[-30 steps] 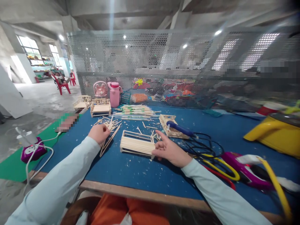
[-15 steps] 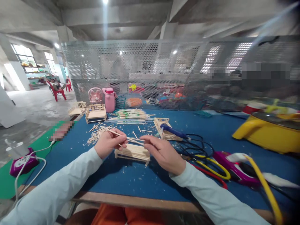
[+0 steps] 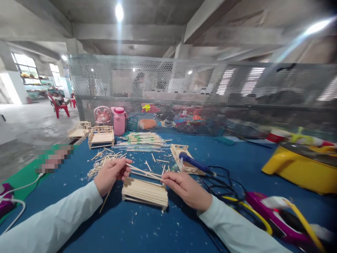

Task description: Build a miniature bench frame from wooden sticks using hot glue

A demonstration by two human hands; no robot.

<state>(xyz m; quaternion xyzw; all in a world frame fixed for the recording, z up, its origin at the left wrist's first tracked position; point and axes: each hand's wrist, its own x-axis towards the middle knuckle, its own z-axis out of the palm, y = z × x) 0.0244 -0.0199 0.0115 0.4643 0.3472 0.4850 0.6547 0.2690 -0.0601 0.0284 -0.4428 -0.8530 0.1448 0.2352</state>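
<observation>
My left hand [image 3: 112, 174] is closed, pinching the left ends of thin wooden sticks [image 3: 144, 172]. My right hand [image 3: 186, 189] grips the right ends of these sticks between thumb and fingers. Another thin stick [image 3: 104, 203] slants down from under my left palm; whether that hand holds it is hard to see. Just below the held sticks, a small slatted piece built of sticks [image 3: 144, 194] stands on the blue table. Beyond my right hand, a blue glue gun [image 3: 194, 163] lies against a small stick frame [image 3: 181, 151].
Stick offcuts [image 3: 101, 164] and a bundle of sticks [image 3: 144, 138] lie farther back. Two stick-built beds [image 3: 101, 136] stand back left near a pink bottle [image 3: 119, 122]. Black cables [image 3: 222, 181], a purple power strip [image 3: 279, 218] and a yellow pot [image 3: 302, 168] occupy the right.
My hands have moved farther apart, drawing along the sticks, with my right hand now at their right ends. One stick now slants below my left hand. The whole view has shifted slightly.
</observation>
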